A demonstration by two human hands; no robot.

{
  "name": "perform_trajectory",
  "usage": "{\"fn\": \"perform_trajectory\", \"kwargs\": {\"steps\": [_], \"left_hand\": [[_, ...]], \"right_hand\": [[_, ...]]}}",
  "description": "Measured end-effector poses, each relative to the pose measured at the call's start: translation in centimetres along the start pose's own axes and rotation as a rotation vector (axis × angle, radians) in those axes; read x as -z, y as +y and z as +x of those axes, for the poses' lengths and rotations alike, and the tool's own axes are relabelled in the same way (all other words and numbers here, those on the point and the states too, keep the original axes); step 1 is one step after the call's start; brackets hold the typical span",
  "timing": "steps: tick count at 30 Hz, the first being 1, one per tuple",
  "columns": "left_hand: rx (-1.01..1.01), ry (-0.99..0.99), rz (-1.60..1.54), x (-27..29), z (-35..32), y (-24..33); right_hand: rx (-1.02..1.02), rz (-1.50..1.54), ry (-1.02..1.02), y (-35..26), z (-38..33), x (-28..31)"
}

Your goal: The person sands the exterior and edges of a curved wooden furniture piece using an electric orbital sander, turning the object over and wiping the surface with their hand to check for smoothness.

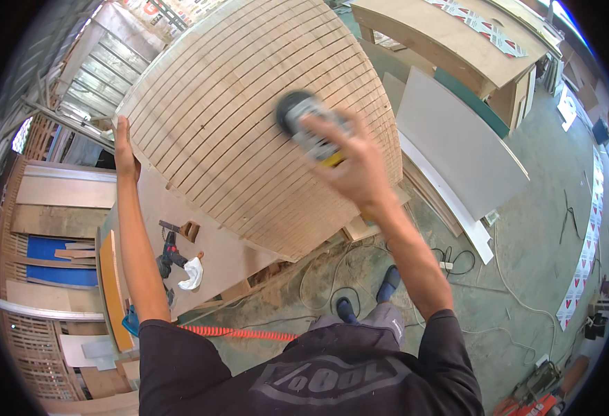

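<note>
A large curved wooden panel (214, 132), scored with many parallel grooves, stands tilted in front of me. My right hand (361, 166) is closed around a hand-held power sander (322, 142), blurred by motion. Its dark round pad (290, 111) is at the grooved face, right of the panel's middle. At the panel's left edge, my left hand (127, 156) grips the rim, and its fingers are partly hidden there.
Below the panel, a board surface (225, 256) carries a handsaw (189, 231), a dark power tool (168, 256) and a white cloth-like piece (192, 274). An orange coiled hose (242, 333) and cables (457, 260) cross the floor. Curved panels (450, 145) lean at right.
</note>
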State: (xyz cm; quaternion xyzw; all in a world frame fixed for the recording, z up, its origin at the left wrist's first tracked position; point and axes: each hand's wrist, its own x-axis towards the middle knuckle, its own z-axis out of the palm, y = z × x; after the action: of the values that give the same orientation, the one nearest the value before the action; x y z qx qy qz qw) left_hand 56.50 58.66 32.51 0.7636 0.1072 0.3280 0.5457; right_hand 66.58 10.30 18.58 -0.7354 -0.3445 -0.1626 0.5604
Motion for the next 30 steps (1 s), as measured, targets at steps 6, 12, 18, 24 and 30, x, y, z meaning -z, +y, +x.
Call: {"fn": "perform_trajectory", "kwargs": {"steps": [6, 12, 18, 24, 30], "left_hand": [[0.007, 0.006, 0.015, 0.0, -0.7, 0.6], [0.048, -0.007, -0.091, -1.3, -1.3, 1.8], [0.021, 0.014, -0.023, 0.2, -0.4, 0.8], [0.091, 0.009, -0.064, -0.9, -1.2, 1.1], [0.070, 0.051, -0.041, -3.3, -6.0, 1.6]], "right_hand": [[-0.068, 0.010, -0.056, -1.7, 1.3, -0.6], [-0.125, 0.070, 0.220, 5.6, 7.0, 6.3], [0.027, -0.016, 0.217, 4.5, 4.5, 3.7], [0.110, 0.048, -0.083, -2.6, -5.6, -5.7], [0.084, 0.055, 0.070, -1.8, -11.2, -7.4]]}}
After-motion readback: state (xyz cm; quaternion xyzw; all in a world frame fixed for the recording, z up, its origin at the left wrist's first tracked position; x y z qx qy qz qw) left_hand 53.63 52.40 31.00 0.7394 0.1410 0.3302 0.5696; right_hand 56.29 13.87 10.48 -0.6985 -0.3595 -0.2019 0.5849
